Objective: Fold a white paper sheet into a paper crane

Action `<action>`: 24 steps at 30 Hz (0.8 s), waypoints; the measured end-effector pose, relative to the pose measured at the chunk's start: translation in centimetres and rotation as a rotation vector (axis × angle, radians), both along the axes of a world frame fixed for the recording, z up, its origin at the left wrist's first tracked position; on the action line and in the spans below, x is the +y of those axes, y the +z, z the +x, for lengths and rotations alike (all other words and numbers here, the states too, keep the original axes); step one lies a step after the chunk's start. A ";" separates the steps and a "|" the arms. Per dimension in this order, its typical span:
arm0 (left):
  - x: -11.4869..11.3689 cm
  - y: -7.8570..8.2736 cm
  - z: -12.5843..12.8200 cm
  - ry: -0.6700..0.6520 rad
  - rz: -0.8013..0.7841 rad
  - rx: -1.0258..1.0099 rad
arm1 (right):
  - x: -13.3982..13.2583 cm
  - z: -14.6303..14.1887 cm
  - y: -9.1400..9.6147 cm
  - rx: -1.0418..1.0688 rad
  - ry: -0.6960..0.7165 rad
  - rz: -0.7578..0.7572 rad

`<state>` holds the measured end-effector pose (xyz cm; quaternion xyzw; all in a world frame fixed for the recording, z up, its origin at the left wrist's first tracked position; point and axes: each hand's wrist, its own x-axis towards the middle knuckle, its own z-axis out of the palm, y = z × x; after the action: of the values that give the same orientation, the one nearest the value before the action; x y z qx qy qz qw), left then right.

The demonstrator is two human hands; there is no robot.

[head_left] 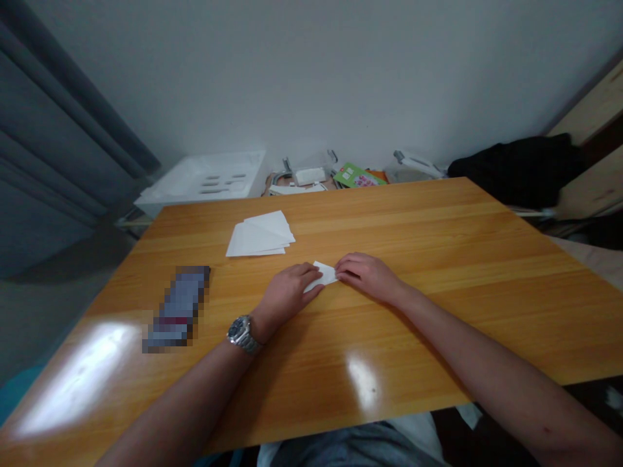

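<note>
A small piece of folded white paper (325,275) lies on the wooden table between my two hands. My left hand (291,290) covers its left part, the fingers over it and the thumb along its near edge. At the paper's right tip, my right hand (363,275) pinches it between thumb and fingers. Part of the paper is hidden under the left fingers. Farther back and to the left rests a loose stack of white paper sheets (260,235). On my left wrist is a metal watch (242,332).
On the left of the glossy table (438,240) lies a pixelated, phone-like object (178,308). Beyond the far edge are a white plastic tray (209,172), a green booklet (357,175) and assorted items. Dark cloth (516,168) is heaped at the far right.
</note>
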<state>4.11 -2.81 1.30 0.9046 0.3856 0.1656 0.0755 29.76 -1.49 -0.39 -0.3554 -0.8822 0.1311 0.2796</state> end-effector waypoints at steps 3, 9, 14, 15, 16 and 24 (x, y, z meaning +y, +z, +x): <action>-0.1 0.3 0.1 -0.002 -0.005 0.001 | -0.2 -0.3 0.3 0.040 -0.010 -0.019; -0.3 0.8 0.4 0.010 -0.004 -0.032 | -0.7 -0.7 0.8 0.135 -0.025 -0.028; -0.4 0.7 0.5 0.124 -0.031 -0.013 | -0.8 -0.7 0.8 0.159 -0.011 -0.033; -0.4 0.6 0.5 0.156 -0.043 -0.014 | -0.9 -0.8 0.9 0.161 -0.010 -0.032; -0.4 0.6 0.4 0.179 -0.055 -0.020 | -0.9 -0.8 0.9 0.162 -0.010 -0.027; -0.4 0.9 0.6 0.279 -0.030 -0.043 | -1.4 -0.8 1.2 0.030 -0.075 0.203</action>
<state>4.71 -3.23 2.21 0.8371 0.5084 0.1879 0.0737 28.93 -2.84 0.86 -0.3560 -0.8728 0.0357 0.3320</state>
